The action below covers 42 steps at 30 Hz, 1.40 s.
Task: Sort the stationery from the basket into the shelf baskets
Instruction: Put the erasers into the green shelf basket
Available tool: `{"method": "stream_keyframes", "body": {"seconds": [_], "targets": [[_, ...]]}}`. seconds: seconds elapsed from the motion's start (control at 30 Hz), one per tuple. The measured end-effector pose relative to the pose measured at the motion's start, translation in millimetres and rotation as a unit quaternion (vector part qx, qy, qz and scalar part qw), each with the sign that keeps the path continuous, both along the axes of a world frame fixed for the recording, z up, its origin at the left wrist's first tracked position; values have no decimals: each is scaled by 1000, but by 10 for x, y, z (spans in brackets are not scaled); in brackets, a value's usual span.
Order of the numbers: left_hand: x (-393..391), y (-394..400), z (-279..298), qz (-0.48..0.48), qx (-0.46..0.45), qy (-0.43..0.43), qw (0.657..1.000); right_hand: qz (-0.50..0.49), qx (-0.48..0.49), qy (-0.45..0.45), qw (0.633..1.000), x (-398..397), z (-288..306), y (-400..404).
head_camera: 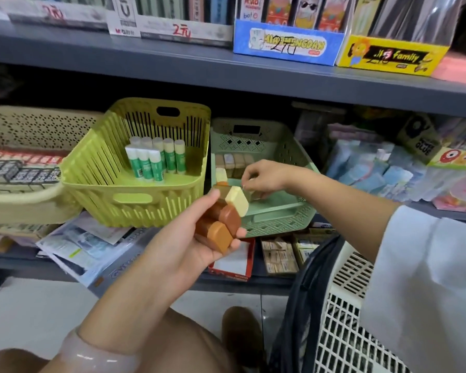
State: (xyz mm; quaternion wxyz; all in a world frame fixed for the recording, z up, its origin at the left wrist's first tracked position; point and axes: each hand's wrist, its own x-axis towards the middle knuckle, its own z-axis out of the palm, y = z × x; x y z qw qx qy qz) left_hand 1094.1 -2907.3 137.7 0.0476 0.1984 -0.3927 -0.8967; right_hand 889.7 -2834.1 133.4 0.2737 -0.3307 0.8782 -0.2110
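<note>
Erasers (223,219) stacked in left hand (199,238) grip, right hand (264,179) over mint basket (280,211)

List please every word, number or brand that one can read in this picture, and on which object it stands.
"2元": white shelf label.
"M&G": white box.
"2元", handwritten over cartoon lettering not fully readable: blue box.
"Family": yellow box.
"GLUE": dark box.
"2元", blurred: far left label.
Too small to read: glue sticks, lower-shelf packets.
</note>
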Motion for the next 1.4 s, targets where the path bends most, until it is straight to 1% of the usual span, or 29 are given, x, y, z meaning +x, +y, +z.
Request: {"method": "stream_keyframes", "body": {"seconds": [0.13, 0.17, 0.27, 0.3, 0.37, 0.4, 0.47, 0.53, 0.63, 0.8, 0.9, 0.97, 1.0, 1.07, 1.1, 1.17, 1.27, 1.33, 1.4], "targets": [[7, -47, 4, 2, 10, 0, 1000, 68, 23, 78, 994, -2, 36, 17], [10, -56, 8, 1, 13, -1, 1000, 71, 16, 98, 993, -9, 60, 32], [22, -62, 3, -1, 17, -3, 1000, 12, -27, 141, 990, -24, 108, 47], [22, -57, 1, -2, 20, -4, 1000, -22, -25, 150, 988, -24, 100, 35], [19, -48, -4, -1, 23, -7, 1000, -71, 27, 155, 985, -18, 64, -12], [16, -45, -7, -1, 24, -7, 1000, -81, 54, 141, 985, -1, 40, -45], [19, -42, -14, -2, 25, -7, 1000, -93, 69, 98, 988, 40, -12, -125], [26, -37, -19, -2, 25, -9, 1000, -109, 39, 82, 990, 49, -40, -208], [33, -30, -19, -1, 28, -10, 1000, -134, -36, 51, 989, 45, -51, -317], [23, -57, -3, 3, 28, -13, 1000, -126, -44, 59, 989, 63, -78, -365], [15, -68, 10, 1, 32, -8, 999, -133, -73, 24, 988, 74, -29, -277], [16, -70, 15, -2, 31, -6, 999, -127, -107, 2, 986, 123, 70, -193], [17, -70, 14, -2, 30, -6, 1000, -117, -141, -21, 983, 178, 141, -150], [22, -71, 16, 3, 27, -9, 1000, -80, -212, -76, 971, 325, 309, -51], [26, -71, 18, 7, 26, -12, 1000, -58, -231, -94, 967, 405, 388, 8], [26, -68, 22, 14, 23, -15, 1000, -23, -224, -108, 968, 548, 507, 120], [24, -48, 23, 19, 12, -8, 1000, 3, -153, -126, 980, 725, 612, 219], [20, -27, 18, 21, -13, -4, 1000, -7, -125, -157, 980, 804, 628, 228], [20, -15, 15, 25, -34, 5, 999, -21, -124, -178, 976, 840, 623, 210]]}}
